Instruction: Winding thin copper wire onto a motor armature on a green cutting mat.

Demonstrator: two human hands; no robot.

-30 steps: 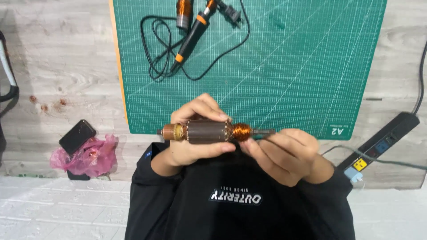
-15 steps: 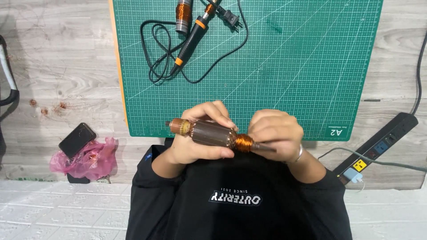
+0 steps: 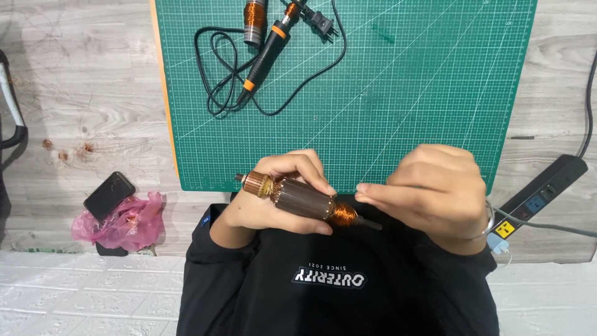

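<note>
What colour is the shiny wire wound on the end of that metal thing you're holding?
Coppery orange, on the motor armature; the head view shows it.

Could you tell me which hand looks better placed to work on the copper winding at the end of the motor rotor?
Probably the right hand: its pinched fingertips sit just beside the copper winding. The left hand is wrapped around the motor rotor, steadying it above the green cutting mat.

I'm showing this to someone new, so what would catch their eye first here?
Probably the motor armature with copper windings, gripped in the left hand at centre, while the right hand pinches something thin beside its tip. Next, the big green cutting mat behind, with a black and orange corded tool lying on it.
</note>
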